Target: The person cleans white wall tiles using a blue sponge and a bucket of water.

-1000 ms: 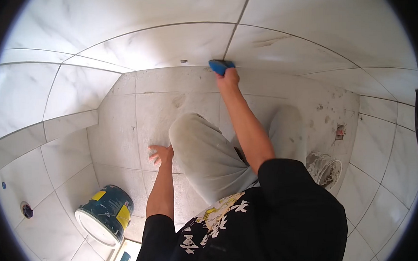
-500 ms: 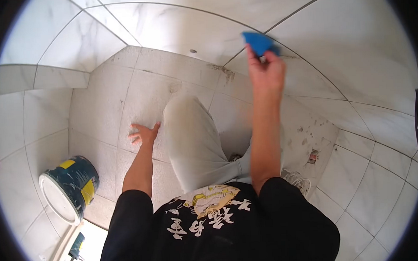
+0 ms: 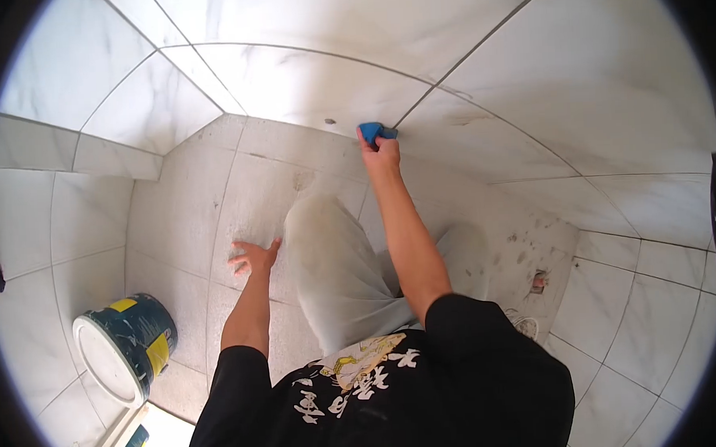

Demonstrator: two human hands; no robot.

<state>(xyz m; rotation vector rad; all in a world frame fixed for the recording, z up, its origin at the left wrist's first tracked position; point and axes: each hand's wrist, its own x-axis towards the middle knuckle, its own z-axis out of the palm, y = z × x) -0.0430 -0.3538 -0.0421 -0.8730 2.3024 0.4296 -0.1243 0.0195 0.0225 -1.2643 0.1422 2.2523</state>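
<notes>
My right hand (image 3: 382, 157) grips a flat blue scraper (image 3: 374, 132) between thumb and fingers. The scraper is at the bottom of the marbled wall tile (image 3: 304, 86), where an upright dark joint meets the floor edge. Its working edge is partly hidden by my hand. To the left of my bent knee, my left hand (image 3: 254, 257) is open, fingers spread, over the dusty floor tile (image 3: 245, 204). It holds nothing.
A dark green bucket (image 3: 143, 333) with a white lid lies tilted by the left wall. Floor tiles carry dusty smears. A square floor opening (image 3: 539, 281) is at the right, and a coil of pale cord (image 3: 525, 326) lies by my side.
My right hand has brought the scraper down and left, from the upper joint crossing to the wall's foot. My left hand stays spread in about the same place. The view has shifted slightly.
</notes>
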